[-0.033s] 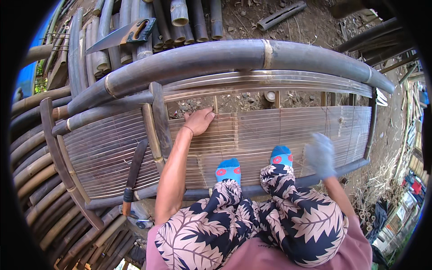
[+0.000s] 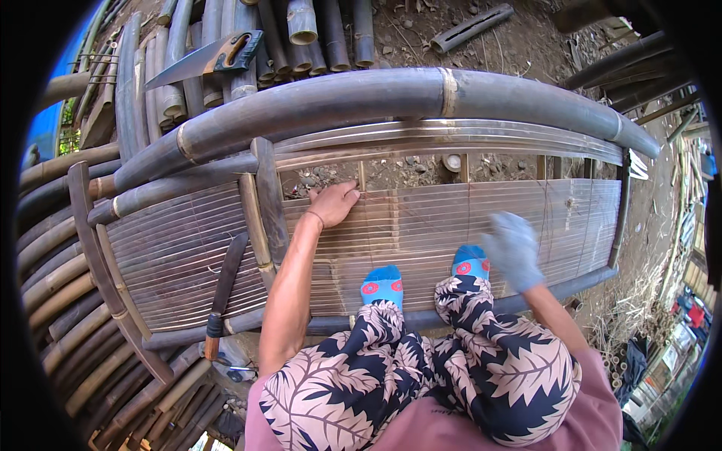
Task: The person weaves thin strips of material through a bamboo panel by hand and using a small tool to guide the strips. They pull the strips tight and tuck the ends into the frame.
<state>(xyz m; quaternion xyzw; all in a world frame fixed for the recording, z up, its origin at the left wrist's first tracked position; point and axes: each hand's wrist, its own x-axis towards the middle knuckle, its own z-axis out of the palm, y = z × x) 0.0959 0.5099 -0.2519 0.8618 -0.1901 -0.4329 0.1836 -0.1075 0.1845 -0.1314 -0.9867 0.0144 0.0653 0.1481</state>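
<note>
My bare left hand [image 2: 335,204] rests at the far edge of a panel of thin bamboo slats [image 2: 429,218], its fingers curled over that edge. My right hand [image 2: 514,249] wears a pale grey glove and is over the slats beside my right foot. Its fingers look stretched out, with nothing seen in them, though they are slightly blurred. My feet, in blue socks with red rings [image 2: 382,286], stand on the panel near its front rail. A dark bamboo frame surrounds the slats, with a thick pole [image 2: 361,98] along the back. Between panel and back slats is an open gap.
A long knife [image 2: 228,278] with a wrapped handle lies on the left slat section. A handsaw [image 2: 207,60] lies on bamboo poles behind the bench. More bamboo poles [image 2: 68,293] are stacked at left. A split bamboo piece [image 2: 472,28] lies on the soil.
My gloved right hand has moved left over the slats, toward my right foot. My left hand and feet have stayed in place.
</note>
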